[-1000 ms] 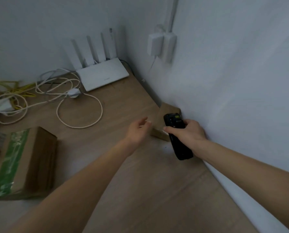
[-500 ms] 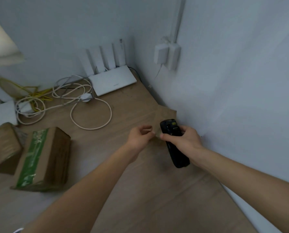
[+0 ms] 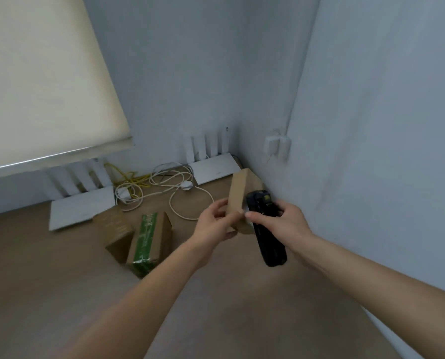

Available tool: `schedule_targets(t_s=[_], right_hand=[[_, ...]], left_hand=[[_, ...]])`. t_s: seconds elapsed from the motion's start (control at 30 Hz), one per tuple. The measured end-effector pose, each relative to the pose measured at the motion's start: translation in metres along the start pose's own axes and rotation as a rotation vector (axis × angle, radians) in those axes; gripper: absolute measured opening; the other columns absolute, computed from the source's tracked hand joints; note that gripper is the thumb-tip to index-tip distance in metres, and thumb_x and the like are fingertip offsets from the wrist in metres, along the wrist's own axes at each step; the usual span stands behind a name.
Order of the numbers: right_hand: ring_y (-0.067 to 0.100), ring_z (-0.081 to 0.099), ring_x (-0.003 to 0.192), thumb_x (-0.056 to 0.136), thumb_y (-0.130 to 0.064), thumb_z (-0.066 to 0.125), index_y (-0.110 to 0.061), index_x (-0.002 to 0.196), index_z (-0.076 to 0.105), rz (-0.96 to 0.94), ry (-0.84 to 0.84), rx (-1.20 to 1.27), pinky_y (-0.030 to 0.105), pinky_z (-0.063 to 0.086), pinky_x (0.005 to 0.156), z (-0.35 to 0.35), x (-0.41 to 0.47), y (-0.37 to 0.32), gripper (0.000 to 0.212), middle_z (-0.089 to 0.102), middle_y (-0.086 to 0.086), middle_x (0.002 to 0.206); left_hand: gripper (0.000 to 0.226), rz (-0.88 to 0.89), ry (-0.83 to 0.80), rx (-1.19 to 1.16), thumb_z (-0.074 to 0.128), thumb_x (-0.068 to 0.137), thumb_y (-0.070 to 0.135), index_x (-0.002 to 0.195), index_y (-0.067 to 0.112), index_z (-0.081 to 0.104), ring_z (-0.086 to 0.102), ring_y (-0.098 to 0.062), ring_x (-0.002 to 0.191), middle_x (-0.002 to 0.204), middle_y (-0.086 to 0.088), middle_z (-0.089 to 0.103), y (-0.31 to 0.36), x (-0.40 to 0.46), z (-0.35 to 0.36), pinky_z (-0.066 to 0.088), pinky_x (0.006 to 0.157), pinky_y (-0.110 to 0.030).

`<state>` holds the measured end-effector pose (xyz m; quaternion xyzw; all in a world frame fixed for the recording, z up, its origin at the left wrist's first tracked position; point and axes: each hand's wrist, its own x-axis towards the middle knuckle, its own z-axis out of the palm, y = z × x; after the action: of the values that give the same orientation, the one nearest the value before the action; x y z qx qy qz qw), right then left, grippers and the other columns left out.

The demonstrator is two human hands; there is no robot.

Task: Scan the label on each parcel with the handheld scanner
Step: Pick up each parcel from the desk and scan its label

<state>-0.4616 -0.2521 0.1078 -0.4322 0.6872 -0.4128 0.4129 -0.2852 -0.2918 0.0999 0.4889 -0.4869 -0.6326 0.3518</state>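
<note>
I am holding a small brown box (image 3: pixel 238 200) up off the wooden floor (image 3: pixel 60 294) with my left hand (image 3: pixel 212 230). My fingers are curling around its bottom end. The box is standing tall and leaning a bit, close to the wall corner. My right hand (image 3: pixel 285 224) is gripping the black scanner (image 3: pixel 266 229), and my thumb is touching the box too. The scanner is sitting right beside the box, with its top end next to the side of the box. Two more brown boxes are lying on the floor to my left. One has green tape (image 3: pixel 145 235) on it, the other is plain (image 3: pixel 116 233). White cords (image 3: pixel 180 193) are curling near a white router (image 3: pixel 215 167).
</note>
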Motion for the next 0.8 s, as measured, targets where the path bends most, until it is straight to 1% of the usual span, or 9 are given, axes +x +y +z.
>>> schedule_targets(t_s=[0.1, 0.2, 0.3, 0.37, 0.43, 0.53, 0.6, 0.7, 0.8], right_hand=[[0.012, 0.075, 0.092, 0.046, -0.067, 0.088, -0.028, 0.109, 0.077, -0.031, -0.007, 0.007, 0.042, 0.061, 0.091, 0.013, -0.033, -0.019, 0.075, 0.079, -0.010, 0.097], [0.011, 0.074, 0.095, 0.042, -0.069, 0.087, -0.028, 0.106, 0.078, -0.068, -0.004, 0.013, 0.041, 0.060, 0.094, 0.025, -0.062, -0.034, 0.076, 0.079, -0.010, 0.100], [0.011, 0.075, 0.095, 0.049, -0.063, 0.092, -0.029, 0.102, 0.079, -0.100, -0.015, 0.012, 0.038, 0.060, 0.094, 0.036, -0.088, -0.044, 0.064, 0.079, -0.010, 0.101], [0.009, 0.075, 0.093, 0.063, -0.050, 0.095, -0.028, 0.100, 0.079, -0.115, -0.045, 0.025, 0.033, 0.060, 0.090, 0.042, -0.108, -0.051, 0.046, 0.079, -0.009, 0.097], [0.009, 0.075, 0.093, 0.071, -0.040, 0.094, -0.027, 0.103, 0.079, -0.127, -0.069, 0.037, 0.027, 0.059, 0.084, 0.046, -0.125, -0.057, 0.039, 0.079, -0.009, 0.097], [0.008, 0.075, 0.093, 0.075, -0.035, 0.092, -0.024, 0.107, 0.079, -0.145, -0.114, 0.052, 0.016, 0.053, 0.072, 0.051, -0.152, -0.067, 0.036, 0.080, -0.008, 0.098], [0.006, 0.075, 0.091, 0.076, -0.034, 0.091, -0.024, 0.106, 0.079, -0.156, -0.127, 0.051, 0.013, 0.052, 0.069, 0.055, -0.167, -0.073, 0.034, 0.080, -0.008, 0.097], [0.005, 0.074, 0.087, 0.075, -0.033, 0.092, -0.024, 0.100, 0.079, -0.181, -0.102, 0.075, 0.014, 0.052, 0.069, 0.060, -0.192, -0.086, 0.029, 0.080, -0.009, 0.092], [0.003, 0.073, 0.079, 0.077, -0.034, 0.091, -0.022, 0.099, 0.080, -0.219, -0.117, 0.086, 0.012, 0.051, 0.066, 0.061, -0.216, -0.107, 0.027, 0.079, -0.009, 0.087]], left_hand=[[0.028, 0.024, 0.015, -0.118, 0.067, 0.096, 0.027, 0.124, 0.029, 0.062, 0.070, -0.019, 0.102, 0.111, -0.002, 0.074, 0.012, -0.032, -0.015, 0.061, 0.082, -0.041], [0.033, 0.065, 0.028, -0.121, 0.069, 0.095, 0.023, 0.126, 0.028, 0.061, 0.072, -0.023, 0.099, 0.107, -0.008, 0.077, 0.018, -0.063, -0.032, 0.060, 0.083, -0.039], [0.038, 0.062, 0.028, -0.097, 0.072, 0.093, 0.027, 0.129, 0.029, 0.061, 0.071, -0.020, 0.107, 0.111, -0.005, 0.076, 0.020, -0.091, -0.049, 0.057, 0.089, -0.041], [0.040, 0.034, 0.002, -0.080, 0.072, 0.092, 0.032, 0.131, 0.027, 0.063, 0.068, -0.016, 0.113, 0.117, 0.001, 0.074, 0.021, -0.110, -0.059, 0.057, 0.086, -0.040], [0.038, 0.020, -0.031, -0.103, 0.070, 0.093, 0.034, 0.130, 0.027, 0.065, 0.068, -0.016, 0.114, 0.120, 0.001, 0.073, 0.022, -0.126, -0.067, 0.055, 0.083, -0.041], [0.035, 0.003, -0.053, -0.214, 0.070, 0.094, 0.030, 0.127, 0.025, 0.064, 0.072, -0.026, 0.106, 0.117, -0.005, 0.073, 0.025, -0.150, -0.081, 0.058, 0.084, -0.048], [0.034, 0.025, -0.050, -0.242, 0.070, 0.094, 0.027, 0.127, 0.021, 0.063, 0.074, -0.029, 0.099, 0.113, -0.009, 0.073, 0.027, -0.164, -0.086, 0.059, 0.089, -0.048], [0.049, 0.100, 0.032, -0.135, 0.078, 0.087, 0.030, 0.131, 0.026, 0.058, 0.073, -0.026, 0.102, 0.115, -0.012, 0.073, 0.031, -0.189, -0.096, 0.059, 0.092, -0.043], [0.070, 0.177, 0.107, 0.003, 0.088, 0.075, 0.038, 0.136, 0.035, 0.053, 0.069, -0.023, 0.107, 0.118, -0.006, 0.066, 0.044, -0.214, -0.109, 0.058, 0.095, -0.044]])
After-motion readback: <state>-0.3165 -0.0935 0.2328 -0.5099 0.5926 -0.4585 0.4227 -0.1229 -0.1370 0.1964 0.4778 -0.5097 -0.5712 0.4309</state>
